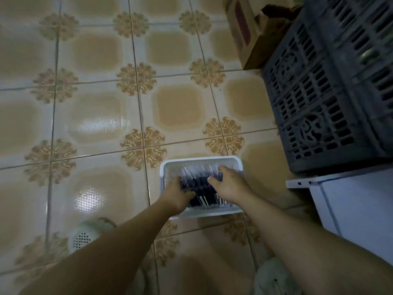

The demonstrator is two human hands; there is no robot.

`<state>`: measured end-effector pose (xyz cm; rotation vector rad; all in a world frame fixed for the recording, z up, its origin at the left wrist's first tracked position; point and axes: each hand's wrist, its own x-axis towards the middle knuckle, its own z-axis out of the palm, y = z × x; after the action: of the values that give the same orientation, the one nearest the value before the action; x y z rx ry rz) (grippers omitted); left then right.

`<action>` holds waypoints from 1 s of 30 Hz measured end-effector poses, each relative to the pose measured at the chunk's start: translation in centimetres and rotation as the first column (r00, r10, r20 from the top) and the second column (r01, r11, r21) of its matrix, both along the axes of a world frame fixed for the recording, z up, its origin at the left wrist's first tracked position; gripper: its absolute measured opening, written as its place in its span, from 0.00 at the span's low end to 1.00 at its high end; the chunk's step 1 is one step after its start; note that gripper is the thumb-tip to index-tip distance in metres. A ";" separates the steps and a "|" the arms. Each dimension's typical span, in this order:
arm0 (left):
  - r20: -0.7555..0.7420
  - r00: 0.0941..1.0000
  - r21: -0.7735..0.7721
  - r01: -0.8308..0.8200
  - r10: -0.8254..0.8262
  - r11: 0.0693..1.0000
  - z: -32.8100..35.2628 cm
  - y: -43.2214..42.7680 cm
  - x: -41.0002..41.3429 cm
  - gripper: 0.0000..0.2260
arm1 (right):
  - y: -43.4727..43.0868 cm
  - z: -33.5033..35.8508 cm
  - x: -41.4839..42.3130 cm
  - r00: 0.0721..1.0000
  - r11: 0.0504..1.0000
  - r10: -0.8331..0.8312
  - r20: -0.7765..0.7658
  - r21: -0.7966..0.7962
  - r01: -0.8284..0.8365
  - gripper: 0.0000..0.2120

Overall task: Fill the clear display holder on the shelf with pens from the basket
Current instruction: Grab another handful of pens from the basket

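While the white basket point(202, 159) is sitting on the tiled floor point(95, 103), both hands are reaching down into it. The basket is lying low in the middle of the view, just in front of the person's feet. Lots of dark pens point(198, 184) are lying side by side inside it, and they are filling most of the bottom.

The left hand point(177, 195) is coming in from the near left side. Its fingers point(183, 185) are bending tight and curling round the left edge of the pens. The right hand point(230, 186) is lying over the right part of the pens. Its thumb point(212, 180) is sticking out to the left, a little apart from the other fingers, which are bending down over the far end of the pens. Some pens are sitting between that thumb and those fingers. The picture is a bit blurry, so the fingertips are hard to see.

A big dark grey plastic crate point(319, 103) is standing to the right, near the basket but not touching it. A brown cardboard box point(244, 33) is leaning behind the crate. A white cabinet point(350, 205) is sitting below the crate. A white shoe point(89, 231) is peeking out under the left arm.
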<state>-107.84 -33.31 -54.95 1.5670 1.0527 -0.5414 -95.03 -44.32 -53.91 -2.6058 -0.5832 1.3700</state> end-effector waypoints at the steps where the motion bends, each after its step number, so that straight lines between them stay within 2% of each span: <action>1: 0.001 0.999 -0.019 -0.051 0.051 0.999 -1.2 -0.2 0.2 0.28 | 0.2 -1.1 0.0 1.000 1.000 0.001 0.003 -0.009 -0.001 0.34; 4: -0.018 0.979 -0.060 -0.202 0.201 0.978 -4.5 -0.6 0.7 0.27 | 0.4 -3.8 0.0 1.000 1.000 -0.012 0.000 -0.017 0.012 0.33; 7: -0.060 0.950 -0.088 -0.312 0.307 0.946 -6.8 -0.8 1.3 0.33 | 0.5 -5.7 -0.3 0.999 0.999 -0.043 -0.032 -0.014 0.042 0.33; 12: -0.049 0.951 -0.063 -0.308 0.305 0.949 -8.9 -1.4 1.8 0.42 | 0.7 -7.5 -0.2 0.990 0.991 -0.134 0.038 0.026 0.133 0.33; 15: -0.008 0.900 -0.091 -0.434 0.435 0.896 -9.6 -1.6 2.0 0.47 | 1.1 -8.0 -0.2 0.982 0.982 -0.186 0.012 0.043 0.186 0.35; 17: -0.052 0.857 -0.117 -0.515 0.512 0.849 -9.9 -1.4 2.2 0.49 | 1.3 -8.4 -0.2 0.981 0.980 -0.193 -0.012 0.036 0.194 0.34; 19: -0.106 0.840 -0.115 -0.542 0.532 0.833 -10.3 -1.3 2.3 0.44 | 1.5 -8.6 -0.2 0.984 0.985 -0.175 -0.019 0.013 0.175 0.32; 22: -0.120 0.848 -0.193 -0.530 0.517 0.825 -10.7 -1.3 2.2 0.26 | 1.7 -8.9 0.0 0.974 0.974 -0.223 -0.033 0.040 0.224 0.28; 24: -0.105 0.854 -0.251 -0.518 0.509 0.818 -11.0 -1.7 2.4 0.20 | 1.7 -8.9 0.1 0.968 0.966 -0.246 -0.052 0.065 0.249 0.26; 28: -0.061 0.808 -0.273 -0.579 0.587 0.769 -11.8 -2.3 2.8 0.25 | 1.9 -9.0 0.7 0.950 0.951 -0.288 -0.118 0.082 0.298 0.29; 30: -0.069 0.799 -0.267 -0.591 0.597 0.761 -12.0 -2.3 2.7 0.27 | 2.1 -8.9 0.8 0.944 0.947 -0.295 -0.149 0.085 0.310 0.27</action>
<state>-105.09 -35.62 -66.92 0.9090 1.3209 -0.2116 -94.23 -42.22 -62.77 -2.3717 -0.2172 1.3578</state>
